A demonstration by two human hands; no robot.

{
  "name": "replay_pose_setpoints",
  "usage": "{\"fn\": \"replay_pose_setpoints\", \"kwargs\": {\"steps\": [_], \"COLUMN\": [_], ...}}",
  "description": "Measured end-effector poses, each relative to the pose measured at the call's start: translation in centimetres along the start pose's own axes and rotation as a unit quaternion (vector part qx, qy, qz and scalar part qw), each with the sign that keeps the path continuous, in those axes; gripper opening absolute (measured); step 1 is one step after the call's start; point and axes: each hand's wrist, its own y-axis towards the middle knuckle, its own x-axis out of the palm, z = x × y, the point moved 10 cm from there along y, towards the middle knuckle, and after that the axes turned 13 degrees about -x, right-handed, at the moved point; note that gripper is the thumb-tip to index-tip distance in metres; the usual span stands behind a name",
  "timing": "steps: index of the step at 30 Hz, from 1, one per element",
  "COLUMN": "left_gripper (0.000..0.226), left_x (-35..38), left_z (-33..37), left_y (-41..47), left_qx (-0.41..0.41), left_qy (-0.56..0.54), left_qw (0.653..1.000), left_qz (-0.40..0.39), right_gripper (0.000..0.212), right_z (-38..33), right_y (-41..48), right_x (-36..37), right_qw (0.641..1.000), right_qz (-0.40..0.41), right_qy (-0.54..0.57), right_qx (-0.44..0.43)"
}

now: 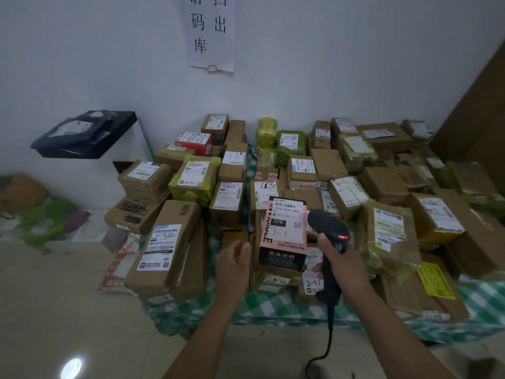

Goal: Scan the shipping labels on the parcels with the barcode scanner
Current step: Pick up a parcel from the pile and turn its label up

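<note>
R hand (352, 265) grips scanner (328, 227) beside pink box (284, 236); L hand (235, 259) relaxed.

We see a paper sign (210, 31) on the wall, a black shelf (82, 154) below-left of it, and a green checked cloth (273, 305) far beneath.

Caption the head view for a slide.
The right hand grips a barcode scanner beside a labelled pink-and-black box; the left hand hovers near it, parcels piled around.
</note>
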Motion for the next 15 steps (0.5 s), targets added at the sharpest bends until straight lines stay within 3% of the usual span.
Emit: {"fn": "replay_pose_setpoints", "kwargs": {"steps": [5, 9, 15], "left_gripper": [0.033, 0.026, 0.035], "left_x": [3.8, 3.8, 0.8], "left_z": [3.8, 3.6, 1.9], "left_y": [-1.9, -1.8, -0.6], "left_qx": [0.016, -0.03, -0.094], "left_qy": [0.023, -0.004, -0.197], "left_qw": [0.986, 0.99, 0.968], "left_qz": [-0.164, -0.141, -0.125], "right_gripper": [0.033, 0.024, 0.031], "right_z": [1.2, 0.4, -0.8], "right_y": [0.0, -0.5, -0.6], "right_x": [1.7, 2.6, 4.2], "right_qw": [0.996, 0.996, 0.993], "right_qz": [-0.052, -0.063, -0.085], "right_qy": [0.035, 0.046, 0.068], "right_qx": [0.057, 0.044, 0.035]}}
